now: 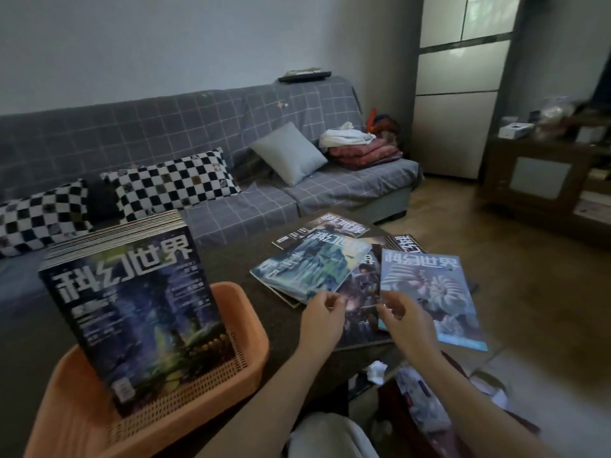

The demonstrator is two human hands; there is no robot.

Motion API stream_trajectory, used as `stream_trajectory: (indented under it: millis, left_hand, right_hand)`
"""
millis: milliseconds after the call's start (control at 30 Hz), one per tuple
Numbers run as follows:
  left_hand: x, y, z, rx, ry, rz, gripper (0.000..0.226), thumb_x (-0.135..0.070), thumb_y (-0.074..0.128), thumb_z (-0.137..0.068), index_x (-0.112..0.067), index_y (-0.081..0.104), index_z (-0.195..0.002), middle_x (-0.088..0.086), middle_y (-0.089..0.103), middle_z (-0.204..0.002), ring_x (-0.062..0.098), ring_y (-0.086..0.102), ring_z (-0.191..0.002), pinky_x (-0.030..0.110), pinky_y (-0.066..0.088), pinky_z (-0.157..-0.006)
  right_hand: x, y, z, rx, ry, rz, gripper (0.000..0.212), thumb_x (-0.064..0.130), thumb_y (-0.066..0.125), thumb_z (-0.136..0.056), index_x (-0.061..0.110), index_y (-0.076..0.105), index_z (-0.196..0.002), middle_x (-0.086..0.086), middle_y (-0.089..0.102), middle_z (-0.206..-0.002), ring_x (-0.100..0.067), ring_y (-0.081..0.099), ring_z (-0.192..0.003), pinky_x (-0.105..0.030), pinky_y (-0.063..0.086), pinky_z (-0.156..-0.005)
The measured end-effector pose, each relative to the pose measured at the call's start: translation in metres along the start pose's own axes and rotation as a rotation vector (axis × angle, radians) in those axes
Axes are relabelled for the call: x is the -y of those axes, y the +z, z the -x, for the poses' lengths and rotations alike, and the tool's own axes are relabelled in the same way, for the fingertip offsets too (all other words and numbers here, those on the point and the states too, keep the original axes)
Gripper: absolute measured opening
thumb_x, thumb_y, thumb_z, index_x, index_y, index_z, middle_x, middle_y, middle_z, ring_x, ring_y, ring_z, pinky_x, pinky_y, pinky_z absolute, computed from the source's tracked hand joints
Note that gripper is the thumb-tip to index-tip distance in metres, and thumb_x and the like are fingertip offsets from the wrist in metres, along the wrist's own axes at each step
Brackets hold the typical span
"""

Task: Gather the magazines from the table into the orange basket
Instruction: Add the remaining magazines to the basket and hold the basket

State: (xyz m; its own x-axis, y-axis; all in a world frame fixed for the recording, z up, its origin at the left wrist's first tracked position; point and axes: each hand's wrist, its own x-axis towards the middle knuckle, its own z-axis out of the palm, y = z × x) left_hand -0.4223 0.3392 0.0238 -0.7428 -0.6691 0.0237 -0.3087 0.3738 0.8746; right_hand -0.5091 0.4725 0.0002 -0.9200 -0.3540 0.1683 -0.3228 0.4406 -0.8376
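An orange basket (211,385) sits at the near left of the dark table (231,259), with a thick stack of magazines (132,309) standing upright in it. Several more magazines lie spread on the table's right side. My left hand (322,314) pinches the near corner of a teal-covered magazine (314,269). My right hand (406,320) grips the near left edge of a light blue magazine (433,292). Between them lies a dark-covered magazine (362,299), flat on the table. Further back lie two more magazines (334,226).
A grey checked sofa (231,180) with checkered pillows, a grey cushion and folded cloth runs behind the table. Wooden floor and a cabinet (542,180) lie to the right. Clutter and crumpled paper (377,371) sit below the table's near right edge.
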Motion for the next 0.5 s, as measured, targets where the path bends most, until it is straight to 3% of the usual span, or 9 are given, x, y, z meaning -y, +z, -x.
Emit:
stream_trajectory:
  millis: [100, 233, 367, 433, 500]
  left_hand:
    - [0.000, 0.028, -0.013, 0.066, -0.025, -0.008, 0.024, -0.027, 0.051, -0.097, -0.017, 0.062, -0.115, -0.007, 0.062, -0.096, -0.001, 0.052, -0.070, 0.005, 0.037, -0.052]
    - [-0.004, 0.059, -0.026, 0.142, -0.036, -0.075, 0.034, -0.028, 0.049, -0.098, -0.012, 0.059, -0.127, 0.005, 0.060, -0.127, 0.018, 0.054, -0.114, 0.022, 0.038, -0.093]
    - [-0.005, 0.086, -0.037, 0.195, -0.083, -0.046, 0.039, -0.030, 0.053, -0.097, -0.010, 0.056, -0.130, 0.006, 0.060, -0.128, 0.019, 0.055, -0.115, 0.022, 0.039, -0.085]
    - [-0.006, 0.095, -0.041, 0.212, -0.103, -0.038, 0.042, -0.033, 0.058, -0.094, -0.009, 0.056, -0.129, 0.006, 0.062, -0.124, 0.020, 0.058, -0.111, 0.026, 0.042, -0.086]
    - [-0.006, 0.099, -0.045, 0.240, -0.119, -0.014, 0.038, -0.034, 0.062, -0.091, -0.010, 0.061, -0.120, 0.004, 0.066, -0.107, 0.021, 0.061, -0.100, 0.030, 0.046, -0.084]
  right_hand:
    - [-0.029, -0.012, -0.015, -0.074, 0.089, 0.173, 0.036, 0.037, 0.064, -0.086, 0.015, 0.065, -0.114, -0.003, 0.069, -0.101, -0.021, 0.062, -0.092, -0.035, 0.050, -0.076]
    - [-0.060, -0.027, -0.030, -0.117, 0.239, 0.489, 0.047, 0.052, 0.061, -0.082, 0.022, 0.061, -0.119, -0.005, 0.061, -0.121, -0.030, 0.051, -0.112, -0.037, 0.041, -0.090]
    - [-0.079, -0.041, -0.042, -0.124, 0.366, 0.536, 0.065, 0.062, 0.063, -0.074, 0.022, 0.054, -0.124, -0.009, 0.047, -0.137, -0.034, 0.038, -0.124, -0.040, 0.033, -0.101]
    - [-0.083, -0.045, -0.045, -0.115, 0.425, 0.458, 0.072, 0.063, 0.067, -0.070, 0.020, 0.051, -0.126, -0.014, 0.045, -0.135, -0.037, 0.041, -0.122, -0.042, 0.038, -0.099]
    - [-0.085, -0.047, -0.045, -0.105, 0.448, 0.406, 0.074, 0.062, 0.070, -0.068, 0.018, 0.052, -0.124, -0.017, 0.047, -0.127, -0.037, 0.046, -0.116, -0.041, 0.044, -0.094]
